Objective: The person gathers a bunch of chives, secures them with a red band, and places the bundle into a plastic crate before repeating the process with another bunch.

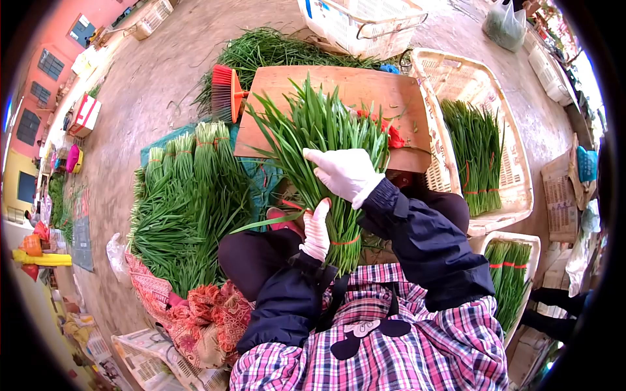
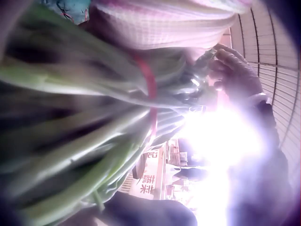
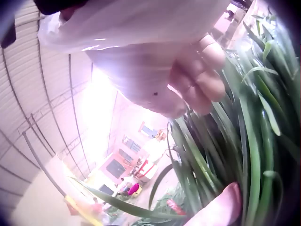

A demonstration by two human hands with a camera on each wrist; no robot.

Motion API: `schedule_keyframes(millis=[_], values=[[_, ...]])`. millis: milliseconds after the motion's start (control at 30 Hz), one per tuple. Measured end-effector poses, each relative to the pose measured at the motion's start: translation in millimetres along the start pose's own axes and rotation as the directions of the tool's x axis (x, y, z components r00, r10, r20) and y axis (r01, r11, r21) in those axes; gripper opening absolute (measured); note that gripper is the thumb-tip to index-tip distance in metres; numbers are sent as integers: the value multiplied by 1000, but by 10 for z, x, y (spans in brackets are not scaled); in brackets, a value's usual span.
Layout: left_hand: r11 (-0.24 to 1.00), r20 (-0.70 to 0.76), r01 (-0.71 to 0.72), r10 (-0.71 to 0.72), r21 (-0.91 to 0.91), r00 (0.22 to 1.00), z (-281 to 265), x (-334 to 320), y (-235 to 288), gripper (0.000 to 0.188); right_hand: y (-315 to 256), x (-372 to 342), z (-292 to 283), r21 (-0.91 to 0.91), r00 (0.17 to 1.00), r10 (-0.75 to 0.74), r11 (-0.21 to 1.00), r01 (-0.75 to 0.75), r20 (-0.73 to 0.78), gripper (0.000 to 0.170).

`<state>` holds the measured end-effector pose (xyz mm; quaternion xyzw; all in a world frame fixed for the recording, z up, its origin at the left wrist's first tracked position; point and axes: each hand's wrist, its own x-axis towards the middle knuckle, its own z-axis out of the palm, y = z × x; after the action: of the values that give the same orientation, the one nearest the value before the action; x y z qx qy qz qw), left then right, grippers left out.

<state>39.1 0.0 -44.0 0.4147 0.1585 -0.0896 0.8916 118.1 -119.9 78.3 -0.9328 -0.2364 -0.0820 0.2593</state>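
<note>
A thick bunch of garlic chives [image 1: 326, 124] stands in front of my chest, leaves fanned away from me. A red band [image 1: 345, 241] circles its stems, also seen close up as a red band [image 2: 149, 87] in the left wrist view. My left hand [image 1: 315, 231], in a pale striped glove, grips the bunch from the left just above the band, thumb showing. Higher up, my white-gloved right hand [image 1: 344, 173] holds the leaves from the right. Its bare fingertips [image 3: 200, 89] curl against the chives in the right wrist view. One long leaf sticks out leftward.
Tied bunches of chives [image 1: 189, 195] lie piled at my left. A wooden board [image 1: 274, 81] with a red brush [image 1: 225, 94] beside it is ahead, loose chives behind. At right, a plastic crate [image 1: 515, 176] and a smaller crate [image 1: 535, 260] hold more bunches.
</note>
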Motion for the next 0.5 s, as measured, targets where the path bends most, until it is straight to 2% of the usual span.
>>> schedule_keyframes(millis=[100, 200, 233, 267, 300, 333, 367, 433, 500], values=[[998, -14, 28, -27, 50, 1000, -30, 25, -3, 37, 85, 148, 91, -210, 986, 32, 978, 2, 161, 24], [999, -9, 42, -42, 13, 999, 92, -66, 96, 37, 130, 156, 95, -238, 984, 7, 971, 36, 178, 16], [999, -2, 34, -34, -3, 999, 87, -54, 83, 38, 126, 123, 88, 15, 989, 62, 998, -65, 137, 14], [1000, 4, 25, -25, -18, 1000, 80, -42, 82, 38, 103, 61, 71, 272, 986, 124, 951, -150, 110, 13], [999, 9, 14, -14, -34, 1000, 68, -32, 85, 39, 84, 7, 47, 512, 977, 188, 832, -213, 100, 12], [999, 17, 7, -7, -34, 1000, 51, -39, 90, 38, 82, -46, -23, 797, 903, 310, 440, -413, 297, 12], [998, 1, 10, -10, -65, 1000, 50, -47, 104, 35, 26, -104, -132, 865, 863, 408, 267, -425, 297, 12], [992, -23, 20, -23, -122, 999, 63, -39, 126, 29, 87, -290, -252, 940, 867, 429, 102, -327, 255, 14], [987, -32, 35, -41, -159, 999, 7, -7, 92, 29, 168, -614, -336, 957, 855, 449, -1, -289, 258, 16]])
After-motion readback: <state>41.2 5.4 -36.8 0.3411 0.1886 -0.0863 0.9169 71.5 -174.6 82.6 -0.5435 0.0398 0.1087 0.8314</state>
